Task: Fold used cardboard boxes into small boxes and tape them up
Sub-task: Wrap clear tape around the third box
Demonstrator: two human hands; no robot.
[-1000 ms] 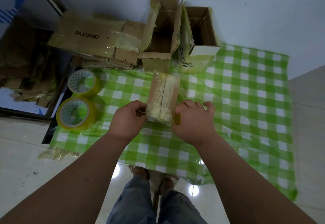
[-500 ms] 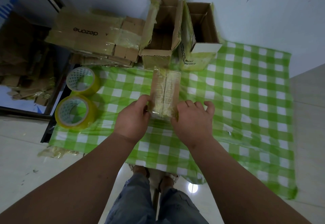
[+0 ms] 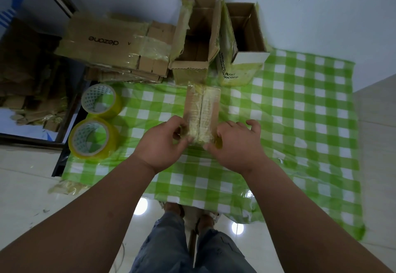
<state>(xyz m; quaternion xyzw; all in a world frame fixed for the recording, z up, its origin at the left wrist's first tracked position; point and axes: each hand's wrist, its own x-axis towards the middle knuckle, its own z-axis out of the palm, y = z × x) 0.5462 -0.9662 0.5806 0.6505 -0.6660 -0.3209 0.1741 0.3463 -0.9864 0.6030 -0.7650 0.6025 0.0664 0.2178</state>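
Note:
A small narrow cardboard box [image 3: 202, 109], wrapped in yellowish clear tape with a seam down its top, lies on the green checked cloth [image 3: 300, 122] in the middle of the table. My left hand [image 3: 162, 144] grips its near left corner, fingers curled against the side. My right hand [image 3: 235, 144] holds the near right corner, with the thumb on the near end and the fingers spread on the cloth. The box's near end is hidden by my hands.
Two rolls of yellow tape [image 3: 100, 100] [image 3: 92, 137] sit at the left edge of the cloth. Behind them lies a stack of flattened cardboard [image 3: 111, 45]. Two open boxes [image 3: 197, 36] [image 3: 244, 43] stand at the back against the wall.
My hands stay on the box's near end with small shifts. My left fingers have curled tighter on the left corner. The box has barely moved.

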